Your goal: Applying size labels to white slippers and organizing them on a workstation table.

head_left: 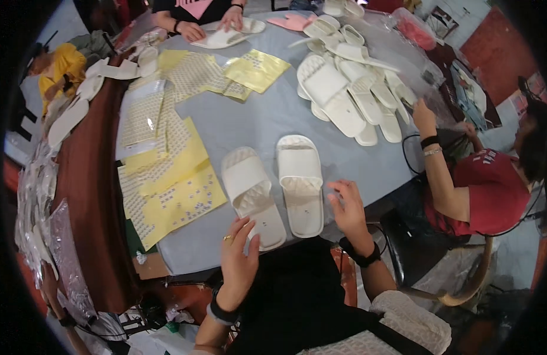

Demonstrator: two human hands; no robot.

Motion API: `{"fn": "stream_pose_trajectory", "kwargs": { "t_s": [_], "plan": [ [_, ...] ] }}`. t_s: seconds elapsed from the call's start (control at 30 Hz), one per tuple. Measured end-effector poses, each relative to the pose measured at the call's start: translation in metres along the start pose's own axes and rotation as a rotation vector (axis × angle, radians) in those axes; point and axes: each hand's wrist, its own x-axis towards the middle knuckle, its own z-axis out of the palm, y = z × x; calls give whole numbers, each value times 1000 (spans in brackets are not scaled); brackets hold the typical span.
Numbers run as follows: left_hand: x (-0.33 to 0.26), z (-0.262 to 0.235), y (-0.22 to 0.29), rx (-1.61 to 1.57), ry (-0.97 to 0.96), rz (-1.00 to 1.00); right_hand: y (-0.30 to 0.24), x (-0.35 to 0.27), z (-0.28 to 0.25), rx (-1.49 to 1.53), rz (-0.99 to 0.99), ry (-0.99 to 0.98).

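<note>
Two cream-white slide slippers lie side by side on the table in front of me, toes pointing away: a left slipper (267, 228) and a right slipper (304, 216). Small dark marks show on both insoles. My left hand (238, 257), with a ring on one finger, is open at the left slipper's heel; whether its fingertips touch the edge I cannot tell. Just right of the right slipper, my right hand (349, 213) is open with fingers apart and loosely bent, holding nothing. Yellow sticker sheets (184, 198) with rows of small labels lie left of the slippers.
A heap of white slippers (338, 100) covers the table's far right. Across the table, a person's hands rest on another slipper (229, 36). At right sits a person in a red shirt (486, 183), one arm raised near the heap. A brown padded surface (87, 207) runs along the left.
</note>
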Motion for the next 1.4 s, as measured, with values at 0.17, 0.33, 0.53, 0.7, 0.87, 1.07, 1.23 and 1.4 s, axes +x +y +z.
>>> {"fn": "stream_pose_trajectory", "kwargs": {
  "t_s": [0.17,0.33,0.53,0.7,0.87,1.07,1.23,1.4],
  "plan": [
    [-18,9,10,202,-48,67,-23,-8,4,98,75,-187],
    [-27,17,10,384,-149,82,-28,-4,15,74,87,-219],
    [-23,21,7,460,-170,71,-31,-3,21,-44,75,-255],
    [-12,23,5,455,-192,98,-33,-6,28,-215,55,-273],
    [-10,21,2,494,-226,122,-28,-3,13,-142,-12,-348],
    [-10,20,-4,490,-234,149,-37,3,-2,-140,6,-443],
    [-12,16,-8,440,-210,171,-51,7,-4,-94,21,-451],
    [-17,15,-12,328,-197,163,-65,7,21,114,-102,-570]
  ]
}}
